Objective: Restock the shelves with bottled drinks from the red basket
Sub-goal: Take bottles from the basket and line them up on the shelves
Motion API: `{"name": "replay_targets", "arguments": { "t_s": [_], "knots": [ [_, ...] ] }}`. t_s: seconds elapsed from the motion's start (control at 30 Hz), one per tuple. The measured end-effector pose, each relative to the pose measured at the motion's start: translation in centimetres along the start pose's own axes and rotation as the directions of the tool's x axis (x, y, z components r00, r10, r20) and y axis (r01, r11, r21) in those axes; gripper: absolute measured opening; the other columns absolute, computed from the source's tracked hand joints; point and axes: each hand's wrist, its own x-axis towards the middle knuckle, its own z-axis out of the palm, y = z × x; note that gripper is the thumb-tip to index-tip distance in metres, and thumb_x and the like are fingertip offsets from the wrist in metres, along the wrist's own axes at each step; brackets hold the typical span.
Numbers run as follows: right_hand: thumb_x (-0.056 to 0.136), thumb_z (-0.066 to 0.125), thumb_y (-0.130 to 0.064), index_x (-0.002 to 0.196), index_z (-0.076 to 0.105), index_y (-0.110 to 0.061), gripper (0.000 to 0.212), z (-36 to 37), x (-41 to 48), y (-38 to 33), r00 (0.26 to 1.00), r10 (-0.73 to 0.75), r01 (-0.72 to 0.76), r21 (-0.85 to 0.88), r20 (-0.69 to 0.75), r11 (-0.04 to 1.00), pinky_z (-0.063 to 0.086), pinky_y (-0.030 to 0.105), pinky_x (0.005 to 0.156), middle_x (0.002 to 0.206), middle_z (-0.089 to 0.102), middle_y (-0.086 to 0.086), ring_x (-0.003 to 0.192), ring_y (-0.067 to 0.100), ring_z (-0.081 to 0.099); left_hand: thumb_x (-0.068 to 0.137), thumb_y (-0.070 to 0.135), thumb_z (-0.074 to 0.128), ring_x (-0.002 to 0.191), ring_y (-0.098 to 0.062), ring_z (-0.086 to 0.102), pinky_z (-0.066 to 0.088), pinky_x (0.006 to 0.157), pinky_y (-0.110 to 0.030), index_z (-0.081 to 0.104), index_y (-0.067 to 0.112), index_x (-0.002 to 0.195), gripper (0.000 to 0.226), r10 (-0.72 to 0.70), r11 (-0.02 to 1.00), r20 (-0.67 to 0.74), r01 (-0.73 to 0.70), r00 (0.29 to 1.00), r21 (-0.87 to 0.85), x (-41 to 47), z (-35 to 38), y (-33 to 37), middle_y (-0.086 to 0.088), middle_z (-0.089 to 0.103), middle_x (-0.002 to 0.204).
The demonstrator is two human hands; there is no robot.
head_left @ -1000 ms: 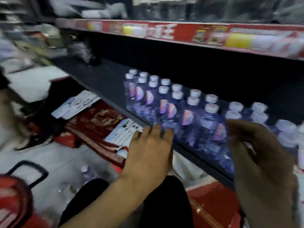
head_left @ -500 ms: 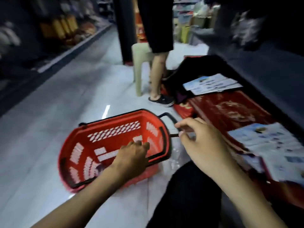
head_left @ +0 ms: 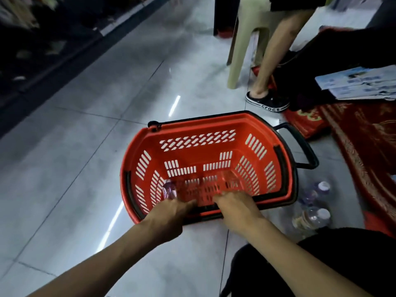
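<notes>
The left hand reaches over the near rim of the red basket, its fingers pointing at a small clear bottle with a purple label that lies in the near left corner of the basket. The fingertips are at the bottle, but blur hides whether they grip it or only touch it. The right hand is just beside the left one, also over the near rim, with its fingers bent down into the basket. What they hold, if anything, cannot be made out. The basket floor in front of them shows only a blurred glassy patch.

The basket stands on the grey tiled floor, its black handle folded out to the right. Just right of the basket, two more clear bottles with white caps lie on the floor near the person's dark-clothed knee.

Further off, a red patterned mat covers the floor at the right, with printed leaflets behind it. Another person stands beyond the basket, one bare leg and a dark clog visible, next to a beige plastic stool.
</notes>
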Motion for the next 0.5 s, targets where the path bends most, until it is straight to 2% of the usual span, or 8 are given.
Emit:
{"name": "replay_targets", "arguments": {
  "t_s": [0.07,0.17,0.2,0.27,0.33,0.4,0.47,0.5],
  "knots": [
    [0.082,0.058,-0.004,0.117,0.061,-0.018,0.038,0.3,-0.7,-0.3,0.998,-0.049,0.048,0.021,0.026,0.999,0.050,0.037,0.086,0.115,0.066,0.008,0.106,0.032,0.063,0.080,0.007,0.059,0.091,-0.026,0.069,0.050,0.068,-0.026,0.045,0.033,0.136,0.063,0.072,0.997,0.094,-0.069,0.993,-0.033,-1.0,-0.8,0.3,-0.002,0.069,0.106],
    [0.076,0.063,-0.012,0.110,0.061,-0.020,0.035,0.8,-2.2,-1.5,0.984,-0.154,0.145,0.091,0.095,0.985,0.050,0.036,0.081,0.108,0.065,0.006,0.101,0.031,0.064,0.074,0.021,0.072,0.094,-0.022,0.066,0.052,0.074,-0.029,0.041,0.036,0.135,0.070,0.098,0.995,0.371,-0.079,0.923,-0.065,-1.9,-2.1,-0.2,0.001,0.067,0.109],
    [0.074,0.064,-0.013,0.109,0.060,-0.020,0.036,1.1,-2.6,-1.9,0.977,-0.183,0.170,0.120,0.109,0.978,0.050,0.036,0.078,0.106,0.065,0.006,0.098,0.030,0.063,0.073,0.032,0.076,0.102,-0.020,0.064,0.052,0.082,-0.030,0.041,0.036,0.135,0.072,0.072,0.996,0.484,-0.037,0.872,-0.080,-1.6,-2.5,-0.3,0.002,0.065,0.118],
    [0.071,0.066,-0.015,0.107,0.056,-0.019,0.038,1.8,-2.9,-2.3,0.962,-0.230,0.204,0.172,0.148,0.964,0.046,0.035,0.072,0.102,0.061,0.007,0.093,0.029,0.061,0.071,0.052,0.080,0.118,-0.019,0.056,0.046,0.094,-0.031,0.042,0.035,0.137,0.079,0.014,0.983,0.703,0.121,0.711,-0.141,0.0,-2.9,-0.5,0.007,0.057,0.134],
    [0.071,0.070,-0.020,0.109,0.051,-0.018,0.043,2.2,-2.9,-2.4,0.947,-0.260,0.217,0.220,0.189,0.951,0.043,0.034,0.068,0.102,0.055,0.008,0.091,0.028,0.056,0.076,0.054,0.076,0.126,-0.019,0.050,0.041,0.096,-0.026,0.042,0.027,0.143,0.079,0.026,0.952,0.836,0.241,0.548,-0.188,2.1,-2.2,-1.4,0.005,0.051,0.142],
    [0.072,0.074,-0.032,0.113,0.047,-0.019,0.051,2.5,-2.7,-2.1,0.930,-0.282,0.213,0.278,0.237,0.937,0.046,0.037,0.073,0.106,0.051,0.005,0.094,0.025,0.051,0.084,0.045,0.072,0.124,-0.019,0.052,0.045,0.101,-0.030,0.039,0.022,0.147,0.074,0.126,0.863,0.894,0.396,0.430,-0.312,3.9,-0.7,-2.7,0.000,0.051,0.143],
    [0.070,0.075,-0.052,0.115,0.046,-0.024,0.060,2.6,-2.3,-1.5,0.913,-0.280,0.162,0.364,0.298,0.917,0.048,0.040,0.082,0.108,0.049,-0.001,0.098,0.020,0.049,0.089,0.034,0.069,0.111,-0.018,0.058,0.051,0.096,-0.035,0.046,0.021,0.142,0.059,0.135,0.687,0.887,0.604,0.441,-0.405,5.4,2.0,-4.4,-0.001,0.059,0.130],
    [0.069,0.073,-0.062,0.114,0.048,-0.028,0.061,2.5,-2.0,-1.2,0.904,-0.265,0.106,0.425,0.336,0.899,0.048,0.039,0.086,0.109,0.049,-0.005,0.100,0.017,0.049,0.090,0.028,0.068,0.106,-0.019,0.060,0.053,0.092,-0.037,0.051,0.019,0.136,0.049,0.040,0.590,0.866,0.688,0.498,-0.423,6.2,3.7,-5.3,-0.001,0.062,0.120]
  ]
}}
